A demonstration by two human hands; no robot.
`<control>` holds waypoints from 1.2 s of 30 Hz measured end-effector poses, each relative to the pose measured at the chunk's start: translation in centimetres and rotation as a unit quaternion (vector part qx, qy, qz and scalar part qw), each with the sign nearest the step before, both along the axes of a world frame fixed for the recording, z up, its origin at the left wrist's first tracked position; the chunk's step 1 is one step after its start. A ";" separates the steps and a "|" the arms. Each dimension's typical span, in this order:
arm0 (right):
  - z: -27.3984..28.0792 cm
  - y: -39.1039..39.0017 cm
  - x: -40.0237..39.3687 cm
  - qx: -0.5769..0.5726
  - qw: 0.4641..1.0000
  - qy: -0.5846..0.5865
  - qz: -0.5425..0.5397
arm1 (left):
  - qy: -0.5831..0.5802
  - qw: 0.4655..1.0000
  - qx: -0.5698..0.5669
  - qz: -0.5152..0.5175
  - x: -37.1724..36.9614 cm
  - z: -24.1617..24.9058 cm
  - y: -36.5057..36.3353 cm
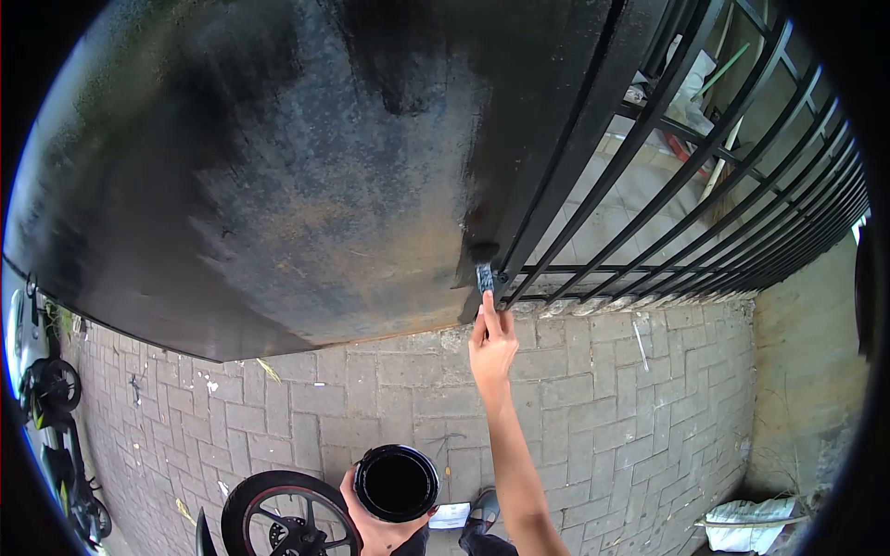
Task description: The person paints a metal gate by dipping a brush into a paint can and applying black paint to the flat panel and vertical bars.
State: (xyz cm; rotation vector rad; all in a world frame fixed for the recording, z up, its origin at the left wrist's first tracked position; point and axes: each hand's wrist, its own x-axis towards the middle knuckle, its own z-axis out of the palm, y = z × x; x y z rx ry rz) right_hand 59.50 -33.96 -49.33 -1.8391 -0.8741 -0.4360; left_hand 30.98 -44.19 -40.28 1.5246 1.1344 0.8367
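Observation:
My right hand [493, 345] is closed on a paintbrush [484, 276], its dark bristles against the right edge of a metal gate panel [343, 213]. Black paint covers the panel's sides and top, while its middle shows bare grey and rusty metal. Low in the view, my left hand [371, 530] is wrapped round a round can of black paint [397, 484], held upright with its open top facing me. Most of the left fingers are hidden behind the can.
Black gate bars [667, 176] stretch off to the right. Grey paving [612, 417] lies below. A motorcycle wheel [289, 521] is beside the can, and parked motorcycles [57, 398] stand far left. A white sack [749, 524] lies at lower right by a wall [807, 361].

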 end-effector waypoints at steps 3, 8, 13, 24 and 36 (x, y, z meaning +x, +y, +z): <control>-1.7 -2.4 -1.0 -0.180 0.980 0.079 0.014 | -0.003 1.000 -0.017 0.004 -0.3 0.5 -0.7; 10.0 -1.1 -0.1 -0.157 0.985 0.068 0.029 | 0.004 1.000 0.008 -0.019 -1.4 0.8 -0.8; 19.3 -2.1 -0.9 0.003 0.999 -0.028 0.016 | -0.025 1.000 -0.012 -0.009 -1.1 2.6 -0.3; 4.0 -2.7 -1.9 -0.197 0.977 0.073 0.026 | -0.025 1.000 0.010 -0.008 -2.5 5.1 -0.2; 28.2 -1.6 -1.9 -0.029 1.000 -0.006 0.004 | -0.050 0.999 0.012 -0.007 -3.2 8.5 1.8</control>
